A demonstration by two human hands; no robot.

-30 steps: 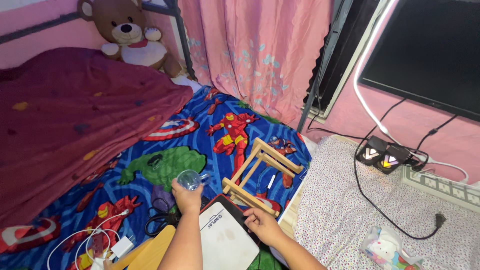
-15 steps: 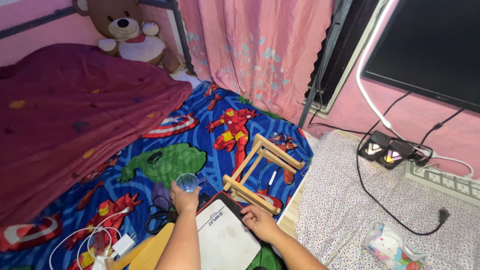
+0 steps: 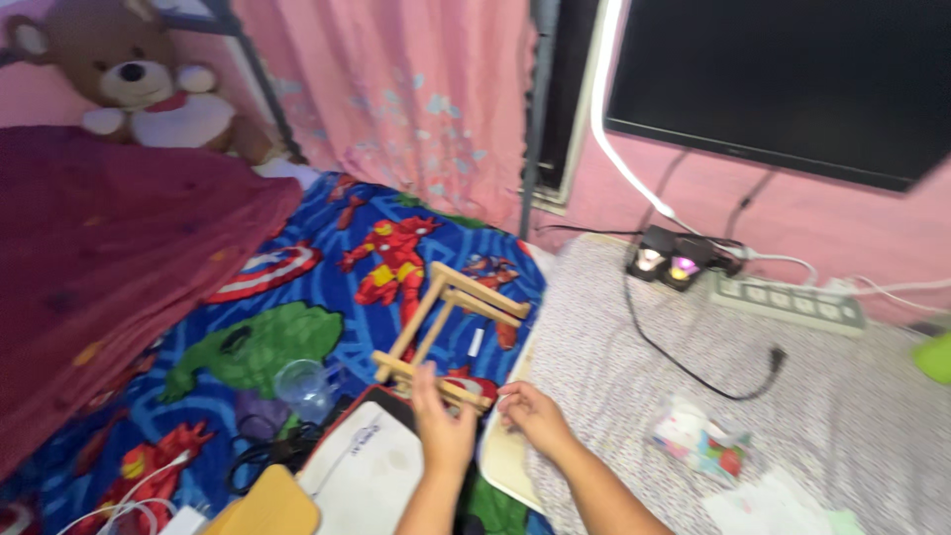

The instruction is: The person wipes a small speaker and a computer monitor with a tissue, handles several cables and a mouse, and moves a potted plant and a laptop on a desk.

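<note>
On the bed, near the bottom centre of the head view: left hand (image 3: 443, 426) raised with fingers extended upward and loosely spread, not closed on anything; its fingertips overlap the lower bar of the light wooden folding stand (image 3: 448, 327), though motion blur leaves actual contact unclear. Right hand (image 3: 532, 414) just to the right, fingers curled toward the same lower bar near its right end; whether it pinches the wood cannot be told.

Stand lies flat on the blue cartoon-hero bedsheet (image 3: 297, 287), long axis tilted, upper end toward the pink curtain (image 3: 396, 99).

Just below the hands: white rectangular tablet with a dark red-edged border (image 3: 362, 471), beside a tan wooden board corner (image 3: 267, 505). Clear plastic cup (image 3: 303, 384) sits on the sheet to the left of the left hand, apart from it.

Further out: maroon blanket (image 3: 109, 267) at left, brown teddy bear (image 3: 139, 84) behind it. To the right, a floral speckled mattress cover (image 3: 693, 376) carries a small patterned packet (image 3: 698, 441), a black cable and a white power strip (image 3: 788, 302); dark screen (image 3: 783, 79) above.
</note>
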